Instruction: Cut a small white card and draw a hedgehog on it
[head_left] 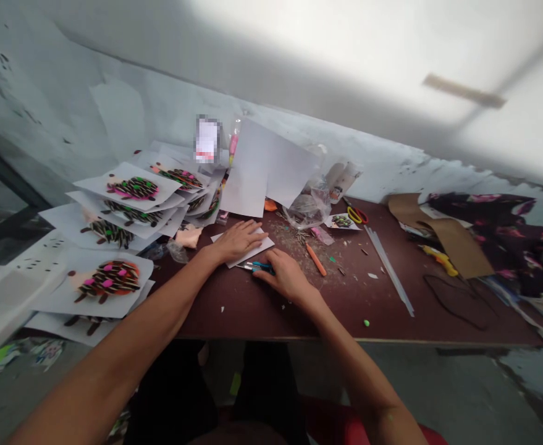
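Observation:
My left hand (239,241) lies flat with its fingers stretched over a white card (260,243) on the dark red table. Close beside it, my right hand (286,272) is closed around a small tool with blue handles (262,267). The tool's metal tip points left, just off the card's near edge; whether it is pliers or scissors does not show. An orange-handled tool (316,259) rests to the right of my right hand, among brown scraps.
White sheets with twig hedgehogs (109,281) are piled at the left. Blank white sheets (248,176) lean at the back, near a clear plastic bag (309,207) and yellow-red scissors (355,214). Glue sticks (389,270) and a yellow glue gun (440,259) lie right.

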A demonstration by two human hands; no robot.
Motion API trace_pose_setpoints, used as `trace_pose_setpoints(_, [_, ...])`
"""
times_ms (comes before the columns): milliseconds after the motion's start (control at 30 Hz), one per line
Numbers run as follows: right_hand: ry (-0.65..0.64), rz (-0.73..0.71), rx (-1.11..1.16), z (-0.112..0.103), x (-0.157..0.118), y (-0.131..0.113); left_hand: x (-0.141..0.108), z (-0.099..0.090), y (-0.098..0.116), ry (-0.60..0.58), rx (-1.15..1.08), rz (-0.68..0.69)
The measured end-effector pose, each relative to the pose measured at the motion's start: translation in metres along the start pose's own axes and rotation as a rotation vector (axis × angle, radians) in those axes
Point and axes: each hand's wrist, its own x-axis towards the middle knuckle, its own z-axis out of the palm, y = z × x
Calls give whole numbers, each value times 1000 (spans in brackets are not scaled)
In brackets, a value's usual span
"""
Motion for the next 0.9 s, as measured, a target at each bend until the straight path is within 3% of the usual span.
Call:
trace_pose_setpoints(600, [-37, -25, 68, -2, 2, -11, -1, -3, 2, 5, -12, 4])
trace_pose_setpoints(800, [-16, -22, 96, -7, -8, -2, 0, 0, -3, 47, -38, 19])
trace_pose_setpoints(900, [62, 35, 61, -12, -14, 9, -1, 0, -4, 101, -78, 15])
